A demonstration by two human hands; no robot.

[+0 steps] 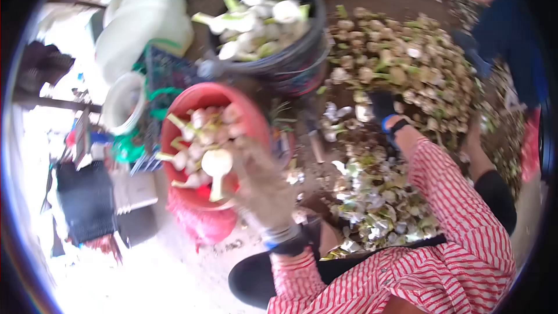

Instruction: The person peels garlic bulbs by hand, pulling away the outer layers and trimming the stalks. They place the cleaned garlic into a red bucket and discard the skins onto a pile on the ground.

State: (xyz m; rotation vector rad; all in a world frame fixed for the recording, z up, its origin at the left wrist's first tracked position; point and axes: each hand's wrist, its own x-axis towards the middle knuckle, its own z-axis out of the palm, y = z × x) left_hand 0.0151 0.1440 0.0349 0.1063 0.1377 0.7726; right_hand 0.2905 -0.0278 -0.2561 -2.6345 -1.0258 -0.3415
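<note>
My left hand (pixel 261 189), in a pale glove and smeared by motion, is over the right side of a red bucket (pixel 260 113). Its fingers look spread. Just off its fingertips is a white garlic bulb (pixel 217 163) with a short stem, seemingly not gripped. More trimmed garlic bulbs (pixel 200 131) lie inside the bucket. My right hand (pixel 382 104), in a dark glove with a blue band at the wrist, is at the near edge of a heap of garlic (pixel 401 52). A pale bulb (pixel 364 109) shows beside it. The right fingers cannot be made out.
A dark bucket (pixel 318 40) full of large white bulbs stands behind the red one. Peelings and scraps (pixel 378 197) cover the ground before me. Pale tubs (pixel 142 23) and a crate (pixel 168 70) are at left. Another person in dark blue clothing (pixel 505 40) is at right.
</note>
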